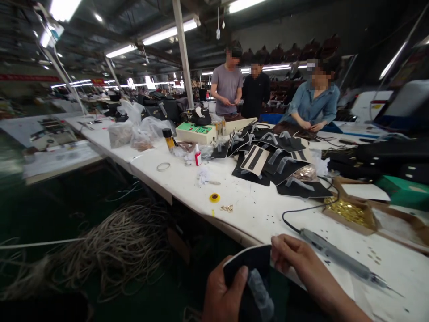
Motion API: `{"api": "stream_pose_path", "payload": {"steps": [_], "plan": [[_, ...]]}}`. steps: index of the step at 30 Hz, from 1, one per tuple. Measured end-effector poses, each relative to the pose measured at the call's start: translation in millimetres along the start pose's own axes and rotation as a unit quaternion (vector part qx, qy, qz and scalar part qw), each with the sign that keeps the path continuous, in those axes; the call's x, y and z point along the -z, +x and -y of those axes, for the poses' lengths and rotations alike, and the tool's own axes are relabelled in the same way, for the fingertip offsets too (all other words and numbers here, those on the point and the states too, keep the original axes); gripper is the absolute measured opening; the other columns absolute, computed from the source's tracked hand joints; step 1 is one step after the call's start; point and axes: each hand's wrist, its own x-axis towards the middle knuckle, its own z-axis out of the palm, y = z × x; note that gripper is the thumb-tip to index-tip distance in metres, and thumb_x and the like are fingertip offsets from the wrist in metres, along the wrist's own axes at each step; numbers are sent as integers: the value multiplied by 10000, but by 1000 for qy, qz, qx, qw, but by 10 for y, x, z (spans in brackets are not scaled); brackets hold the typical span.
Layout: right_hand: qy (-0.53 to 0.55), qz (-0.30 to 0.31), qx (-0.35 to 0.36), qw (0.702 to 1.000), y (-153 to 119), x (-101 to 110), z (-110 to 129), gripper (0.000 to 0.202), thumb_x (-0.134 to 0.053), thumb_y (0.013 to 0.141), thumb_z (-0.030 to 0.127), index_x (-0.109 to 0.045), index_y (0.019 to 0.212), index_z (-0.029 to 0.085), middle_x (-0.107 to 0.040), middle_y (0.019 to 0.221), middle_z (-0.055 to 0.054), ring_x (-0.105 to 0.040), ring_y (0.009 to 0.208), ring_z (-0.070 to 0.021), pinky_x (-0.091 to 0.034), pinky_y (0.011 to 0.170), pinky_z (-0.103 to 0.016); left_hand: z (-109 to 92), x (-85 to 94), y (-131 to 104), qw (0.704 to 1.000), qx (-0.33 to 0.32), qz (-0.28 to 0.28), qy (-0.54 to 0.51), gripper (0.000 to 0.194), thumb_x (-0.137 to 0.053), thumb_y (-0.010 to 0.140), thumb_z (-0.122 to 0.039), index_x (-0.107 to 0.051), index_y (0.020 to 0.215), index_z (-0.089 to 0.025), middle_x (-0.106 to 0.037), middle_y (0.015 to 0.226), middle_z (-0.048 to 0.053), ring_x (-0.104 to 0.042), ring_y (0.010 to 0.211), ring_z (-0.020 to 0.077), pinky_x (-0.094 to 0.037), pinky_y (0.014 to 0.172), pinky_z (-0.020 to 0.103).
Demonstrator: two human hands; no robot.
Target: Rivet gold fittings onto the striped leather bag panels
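My left hand (226,290) is wrapped around the edge of a black panel (250,259) with a pale rim, thumb on its face. A strip wrapped in clear plastic (259,295) runs down that face. My right hand (295,257) is closed in a pinch at the panel's upper right edge; its fingertips partly hide what lies between them. The panel is held tilted in front of the table's near edge, its lower part out of frame. Just beyond my right hand, a grey corded electric screwdriver (342,252) lies on the white table (187,192).
More black panels (284,152) are piled across the table. Boxes of gold-coloured hardware (350,212) stand right. A yellow tape roll (214,197), gold rings (227,208) and a red-and-white bottle (197,155) lie nearer. Cord (124,246) heaps on the floor left. Three people stand beyond.
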Motion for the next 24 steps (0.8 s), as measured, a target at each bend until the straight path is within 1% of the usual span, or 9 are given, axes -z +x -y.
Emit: {"api": "stream_pose_path", "payload": {"steps": [2,4,6,8,11,14,17,20,24], "plan": [[-59,-20,22,998,272,-51,21,456,-580,898,609,-660,803,171,-648,709,-28,-593,664,-162,-448,638,-278,-4,48,26,993,88,-18,-79,418,-656,882,-515,-744,1035,-137,-747,897,88,-674,809,221,-546,814,328],[-129,-42,50,989,576,-152,2,353,-618,884,532,-697,870,189,-668,728,-18,-614,694,-176,-458,674,-291,38,100,54,979,139,-38,-143,458,-686,866,-500,-724,1123,-123,-758,973,109,-694,846,247,-555,848,372],[-200,-59,92,974,877,-287,-55,271,-632,874,460,-731,916,211,-706,807,-17,-637,748,-183,-466,731,-302,123,161,78,968,164,-61,-181,463,-716,851,-470,-711,1156,-122,-760,1019,120,-704,893,264,-557,861,387],[-272,-71,123,952,1140,-428,-132,233,-623,878,408,-747,962,230,-729,895,-13,-652,805,-183,-466,777,-303,224,228,94,960,174,-79,-204,443,-730,849,-437,-705,1170,-133,-756,1063,122,-704,962,269,-550,891,386],[-372,-82,136,915,1421,-594,-233,253,-596,901,365,-736,1075,246,-731,974,-9,-657,867,-180,-453,805,-292,332,310,108,954,184,-96,-216,438,-726,859,-425,-697,1190,-141,-753,1092,125,-699,1014,267,-539,928,389],[-415,-83,133,896,1576,-677,-274,296,-568,922,353,-712,1158,246,-716,1026,-30,-643,910,-193,-428,807,-296,348,349,125,952,197,-105,-211,447,-728,856,-441,-703,1174,-127,-756,1075,132,-709,982,266,-537,939,403],[-432,-70,126,890,1662,-697,-268,277,-568,920,357,-724,1120,247,-701,1038,-49,-629,914,-197,-404,778,-291,321,356,161,952,203,-99,-208,433,-740,845,-442,-716,1131,-117,-761,1053,132,-719,931,259,-534,950,411],[-442,-61,112,888,1731,-683,-259,245,-590,899,357,-728,1064,241,-698,1004,-50,-618,898,-193,-382,749,-284,305,352,204,953,201,-90,-209,433,-743,843,-437,-718,1133,-117,-762,1048,130,-719,917,254,-537,943,407],[-441,-64,74,892,1828,-634,-285,251,-613,873,365,-714,1051,221,-707,921,-40,-605,813,-184,-356,692,-288,306,337,239,953,206,-82,-208,453,-743,840,-442,-717,1153,-114,-766,1025,128,-720,892,257,-551,895,395]]}}
